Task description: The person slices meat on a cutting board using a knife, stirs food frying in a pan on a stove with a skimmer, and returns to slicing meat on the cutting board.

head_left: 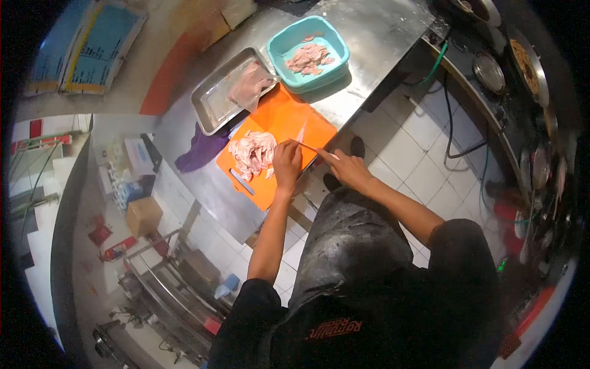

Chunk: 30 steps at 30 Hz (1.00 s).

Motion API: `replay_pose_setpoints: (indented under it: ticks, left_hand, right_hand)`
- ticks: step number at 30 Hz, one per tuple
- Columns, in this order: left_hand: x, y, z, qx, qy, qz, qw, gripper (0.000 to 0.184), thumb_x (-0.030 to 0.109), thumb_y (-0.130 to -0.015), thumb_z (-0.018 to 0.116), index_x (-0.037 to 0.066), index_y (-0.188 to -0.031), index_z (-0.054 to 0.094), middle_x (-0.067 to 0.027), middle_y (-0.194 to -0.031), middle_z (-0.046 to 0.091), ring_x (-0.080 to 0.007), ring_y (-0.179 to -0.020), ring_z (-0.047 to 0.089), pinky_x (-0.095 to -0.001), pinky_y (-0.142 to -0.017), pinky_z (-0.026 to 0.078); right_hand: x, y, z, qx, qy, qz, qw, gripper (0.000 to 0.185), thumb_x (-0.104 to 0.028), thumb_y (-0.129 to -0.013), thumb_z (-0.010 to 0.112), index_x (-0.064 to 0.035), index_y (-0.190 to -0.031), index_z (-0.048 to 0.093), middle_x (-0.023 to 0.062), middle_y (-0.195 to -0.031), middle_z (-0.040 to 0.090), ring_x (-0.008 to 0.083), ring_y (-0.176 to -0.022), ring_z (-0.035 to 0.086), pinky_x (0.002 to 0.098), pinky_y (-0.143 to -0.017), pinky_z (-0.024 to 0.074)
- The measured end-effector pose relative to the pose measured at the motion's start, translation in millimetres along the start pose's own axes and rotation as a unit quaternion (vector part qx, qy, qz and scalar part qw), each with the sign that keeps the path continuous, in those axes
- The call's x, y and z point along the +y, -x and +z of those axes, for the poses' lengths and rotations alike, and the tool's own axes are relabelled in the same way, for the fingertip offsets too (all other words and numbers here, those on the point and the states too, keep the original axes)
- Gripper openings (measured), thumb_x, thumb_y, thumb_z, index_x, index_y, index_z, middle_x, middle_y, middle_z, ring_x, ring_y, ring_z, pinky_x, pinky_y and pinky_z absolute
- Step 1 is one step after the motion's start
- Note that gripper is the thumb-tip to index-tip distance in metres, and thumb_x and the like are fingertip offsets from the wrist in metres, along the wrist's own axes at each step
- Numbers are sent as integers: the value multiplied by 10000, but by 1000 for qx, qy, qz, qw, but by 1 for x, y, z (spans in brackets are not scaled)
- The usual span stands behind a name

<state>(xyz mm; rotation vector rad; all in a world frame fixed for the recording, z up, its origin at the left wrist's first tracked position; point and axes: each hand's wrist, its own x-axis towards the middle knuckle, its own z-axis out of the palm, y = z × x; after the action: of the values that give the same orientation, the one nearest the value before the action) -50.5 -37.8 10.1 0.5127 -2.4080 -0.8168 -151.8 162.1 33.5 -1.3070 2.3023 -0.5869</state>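
Here, the right hand (pixel 350 170) grips a slim knife (pixel 312 147) near crumpled, pinkish meat (pixel 251 152).

On the bench (pixel 387 31), a cutting board (pixel 289 114) lies along the near edge, a pile of raw meat (pixel 251 154) on its left half. Behind the board, a tray (pixel 212 103) holding more meat (pixel 249 83) stands left, a basin (pixel 319 85) with meat pieces (pixel 309 58) right. A cloth (pixel 203 149) lies left of the board.

right hand (pixel 351 170): holding knife (pixel 307 146) | left hand (pixel 287 164): over orange board (pixel 286 112) | meat (pixel 251 152): on board
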Motion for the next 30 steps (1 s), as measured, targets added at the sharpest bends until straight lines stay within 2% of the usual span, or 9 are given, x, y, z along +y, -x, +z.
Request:
replay_pose_setpoints:
  ticks: [2, 5, 8, 12, 15, 20, 23, 27, 30]
  left_hand:
    - [3, 1, -4, 8, 26, 3, 1000, 174, 49, -853, 738, -16, -1005, 686, -149, -1031, 671, -323, -895, 647, -387, -816, 526]
    - [11, 1, -13, 23, -87, 9, 996, 177, 72, -878, 732, -18, -1025, 691, -154, -999, 655, -313, -895, 650, -390, -820, 520]
    - [5, -3, -6, -57, -47, -59, 996, 159, 70, -887, 724, -14, -1020, 697, -147, -943, 651, -307, -880, 647, -396, -794, 517]
    - [11, -20, 8, -60, -8, -45, 997, 148, 69, -888, 724, -5, -1015, 703, -142, -892, 642, -301, -868, 642, -401, -775, 513]
    - [22, -23, 16, -36, 45, -29, 998, 168, 63, -879, 733, -1, -1032, 700, -150, -933, 641, -302, -851, 645, -399, -763, 518]
    - [26, -13, 2, 13, -6, -1, 1000, 286, 60, -826, 801, -8, -1082, 691, -134, -1052, 650, -308, -877, 643, -384, -770, 535]
    - [-10, 16, -1, -39, 23, -26, 999, 306, 72, -817, 818, -11, -1085, 695, -126, -1073, 665, -299, -907, 644, -377, -801, 536]
    - [1, 16, -14, -18, 24, -3, 1000, 282, 80, -826, 816, -13, -1068, 704, -130, -1082, 679, -282, -911, 653, -372, -803, 536]
    - [9, 7, -10, -15, 42, -7, 999, 254, 101, -835, 797, -2, -1049, 706, -144, -1085, 675, -344, -1023, 633, -413, -853, 527]
  right_hand:
    - [17, 5, -2, 15, -10, 19, 1000, 693, -158, -951, 592, -300, -1579, 336, 161, -1013, 597, 424, -711, 667, 537, -658, 571]
    - [36, 2, -10, 51, -26, 35, 998, 685, -178, -958, 585, -335, -1577, 339, 150, -1006, 604, 418, -699, 669, 538, -648, 576]
    - [43, -4, -15, 88, -45, 24, 995, 682, -173, -964, 565, -335, -1584, 331, 142, -991, 603, 406, -755, 671, 517, -688, 580]
    - [32, -3, -37, 88, -61, 42, 993, 672, -171, -970, 561, -344, -1581, 340, 130, -963, 599, 377, -805, 671, 500, -735, 574]
    - [29, 2, -30, 98, -82, 47, 991, 661, -171, -973, 559, -352, -1575, 353, 125, -954, 596, 368, -807, 670, 498, -739, 570]
    - [9, 20, -14, 77, -102, 54, 990, 653, -175, -976, 557, -348, -1573, 359, 129, -977, 604, 373, -813, 679, 508, -747, 576]
    - [7, 26, 6, 34, -53, 66, 996, 668, -184, -962, 585, -311, -1578, 362, 138, -1015, 612, 391, -798, 695, 501, -739, 600]
    - [-5, 26, -3, 36, -49, 74, 995, 695, -168, -943, 612, -308, -1578, 364, 132, -1003, 609, 390, -767, 693, 507, -700, 599]
    - [-8, 25, 0, 48, -39, 49, 997, 719, -151, -930, 629, -314, -1578, 364, 122, -981, 604, 377, -721, 682, 510, -661, 591]
